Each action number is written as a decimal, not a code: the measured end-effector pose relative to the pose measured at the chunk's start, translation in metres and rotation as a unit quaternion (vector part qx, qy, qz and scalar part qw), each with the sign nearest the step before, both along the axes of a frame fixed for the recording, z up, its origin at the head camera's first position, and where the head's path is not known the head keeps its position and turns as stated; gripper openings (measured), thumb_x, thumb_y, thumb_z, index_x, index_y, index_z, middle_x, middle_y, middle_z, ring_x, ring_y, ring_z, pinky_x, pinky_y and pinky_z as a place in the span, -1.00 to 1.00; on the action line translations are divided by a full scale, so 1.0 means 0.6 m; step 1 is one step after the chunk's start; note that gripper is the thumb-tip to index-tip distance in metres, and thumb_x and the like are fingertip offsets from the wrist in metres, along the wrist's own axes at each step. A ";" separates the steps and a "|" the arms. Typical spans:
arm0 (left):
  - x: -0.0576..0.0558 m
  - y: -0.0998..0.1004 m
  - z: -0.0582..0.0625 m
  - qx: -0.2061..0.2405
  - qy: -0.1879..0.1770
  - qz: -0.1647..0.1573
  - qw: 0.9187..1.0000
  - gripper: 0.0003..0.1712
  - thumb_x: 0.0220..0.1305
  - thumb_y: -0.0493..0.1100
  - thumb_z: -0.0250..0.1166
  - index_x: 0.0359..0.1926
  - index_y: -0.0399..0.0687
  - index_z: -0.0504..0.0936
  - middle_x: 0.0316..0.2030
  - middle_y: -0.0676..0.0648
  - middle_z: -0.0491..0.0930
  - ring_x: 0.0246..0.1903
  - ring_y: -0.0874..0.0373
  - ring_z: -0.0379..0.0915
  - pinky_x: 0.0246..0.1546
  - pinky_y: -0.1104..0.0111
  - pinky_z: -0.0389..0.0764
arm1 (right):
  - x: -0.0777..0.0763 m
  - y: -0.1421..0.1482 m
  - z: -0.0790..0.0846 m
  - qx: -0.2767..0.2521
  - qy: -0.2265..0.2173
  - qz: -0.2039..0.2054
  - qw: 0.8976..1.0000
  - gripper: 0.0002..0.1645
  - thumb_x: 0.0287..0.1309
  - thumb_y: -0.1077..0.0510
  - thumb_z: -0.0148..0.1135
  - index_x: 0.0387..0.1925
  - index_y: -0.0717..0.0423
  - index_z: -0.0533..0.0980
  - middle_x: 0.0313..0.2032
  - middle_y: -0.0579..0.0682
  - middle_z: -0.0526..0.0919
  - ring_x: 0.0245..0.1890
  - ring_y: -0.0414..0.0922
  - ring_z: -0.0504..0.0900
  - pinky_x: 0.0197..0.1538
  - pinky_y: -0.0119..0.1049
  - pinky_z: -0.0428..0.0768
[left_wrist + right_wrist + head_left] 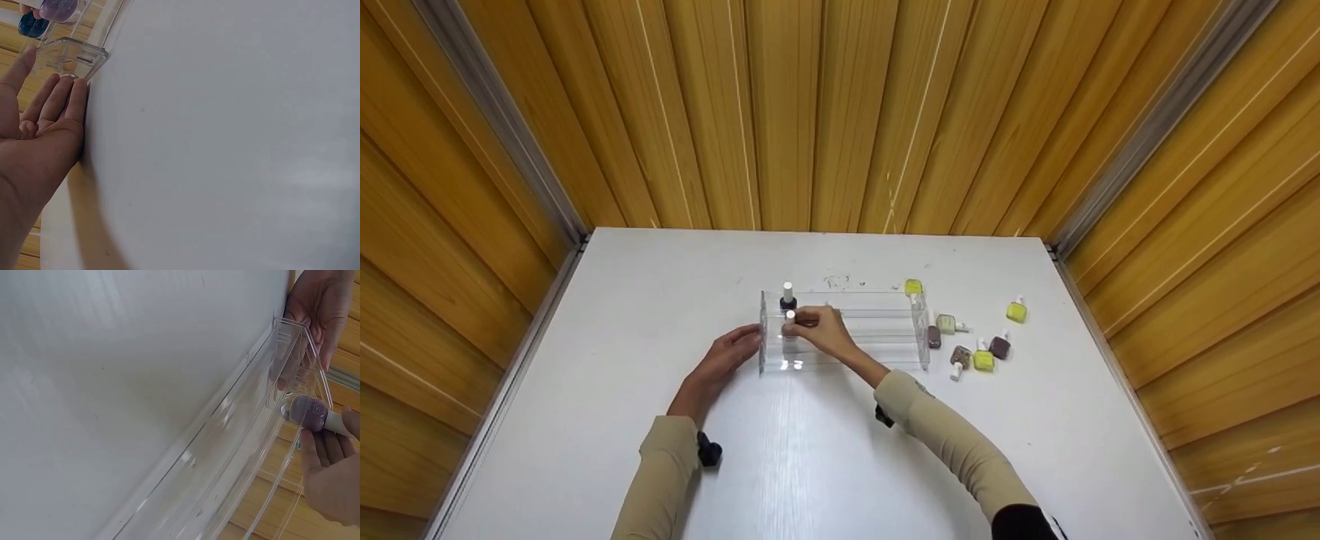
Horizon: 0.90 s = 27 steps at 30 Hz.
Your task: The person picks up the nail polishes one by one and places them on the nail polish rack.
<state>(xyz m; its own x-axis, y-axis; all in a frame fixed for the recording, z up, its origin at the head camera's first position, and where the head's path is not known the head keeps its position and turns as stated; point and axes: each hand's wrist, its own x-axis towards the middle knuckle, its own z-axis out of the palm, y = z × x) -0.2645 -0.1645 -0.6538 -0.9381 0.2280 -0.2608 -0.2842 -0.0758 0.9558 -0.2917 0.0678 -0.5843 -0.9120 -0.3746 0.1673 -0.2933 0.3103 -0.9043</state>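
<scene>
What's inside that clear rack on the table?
In the rack, a dark bottle stands at the back tier's left end. The right hand holds a purple bottle just in front of it. That hand hides part of the tiers.

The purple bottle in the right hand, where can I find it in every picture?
Head: the purple bottle is a little left of and below the centre, in the right hand.
Left wrist: top edge, near the left corner.
Right wrist: right side, about halfway down.
Shared landmark: the clear rack, with the left hand at one end.
</scene>
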 end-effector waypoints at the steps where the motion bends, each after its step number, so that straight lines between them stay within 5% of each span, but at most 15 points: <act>1: -0.001 0.000 0.001 -0.003 0.000 -0.001 1.000 -0.37 0.47 -0.04 0.27 0.45 -0.15 0.39 0.48 -0.21 0.33 0.55 -0.10 0.09 0.60 0.05 0.07 | -0.001 0.001 0.000 0.001 0.002 0.004 1.000 -0.71 0.17 0.31 0.45 -0.10 0.42 0.68 -0.11 0.30 0.78 -0.06 0.18 0.79 0.03 -0.29 0.75; 9: -0.004 0.007 0.005 -0.007 -0.006 -0.001 1.000 -0.35 0.46 -0.04 0.28 0.46 -0.14 0.38 0.47 -0.23 0.35 0.55 -0.11 0.10 0.60 0.04 0.08 | 0.014 0.052 0.029 0.040 0.005 0.004 0.999 -0.60 0.21 0.28 0.43 0.04 0.43 0.62 0.06 0.34 0.71 0.14 0.28 0.67 0.22 0.12 0.64; 20: 0.004 -0.001 0.002 0.003 -0.010 -0.003 1.000 -0.32 0.45 0.01 0.29 0.46 -0.11 0.37 0.50 -0.20 0.30 0.56 -0.10 0.07 0.61 0.05 0.04 | 0.010 0.220 0.096 0.063 0.073 -0.084 0.992 -0.72 0.31 0.26 0.35 -0.01 0.33 0.68 -0.09 0.28 0.77 -0.07 0.16 0.77 0.00 -0.26 0.75; 23: 0.003 -0.002 0.001 0.005 -0.012 -0.006 1.000 -0.32 0.44 0.03 0.30 0.47 -0.09 0.36 0.50 -0.19 0.31 0.56 -0.09 0.07 0.62 0.05 0.03 | 0.004 0.266 0.100 0.064 0.065 -0.121 0.988 -0.72 0.34 0.28 0.31 0.01 0.36 0.66 -0.12 0.29 0.77 -0.12 0.15 0.76 -0.13 -0.46 0.72; 27: 0.001 -0.003 -0.001 0.008 -0.013 -0.003 1.000 -0.31 0.42 0.03 0.32 0.46 -0.08 0.38 0.49 -0.17 0.32 0.56 -0.07 0.08 0.61 0.07 0.05 | -0.008 0.326 0.088 0.055 0.023 -0.173 0.983 -0.71 0.37 0.29 0.25 0.03 0.39 0.65 -0.14 0.33 0.77 -0.17 0.15 0.78 -0.24 -0.48 0.72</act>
